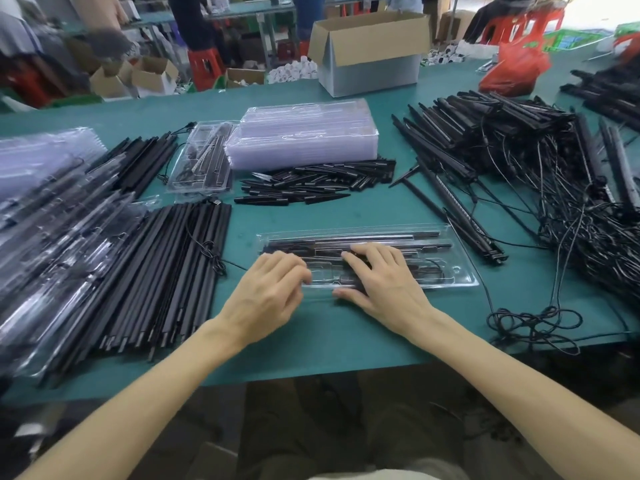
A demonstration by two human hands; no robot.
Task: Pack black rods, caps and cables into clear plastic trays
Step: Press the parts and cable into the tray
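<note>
clear tray (462, 271) laid on green counter (339, 334), black rods (363, 237) seated in its far slots, right hand (381, 275) spread flat on the tray's middle, thumb at its near rim, left hand (270, 292) arched over its left end, fingers curled, grasp not discernible

You have two hands, left hand (273, 292) and right hand (377, 275), one tray (457, 258) under them, one tray stack (301, 133), one big box (370, 53), one red bag (512, 71)
</note>
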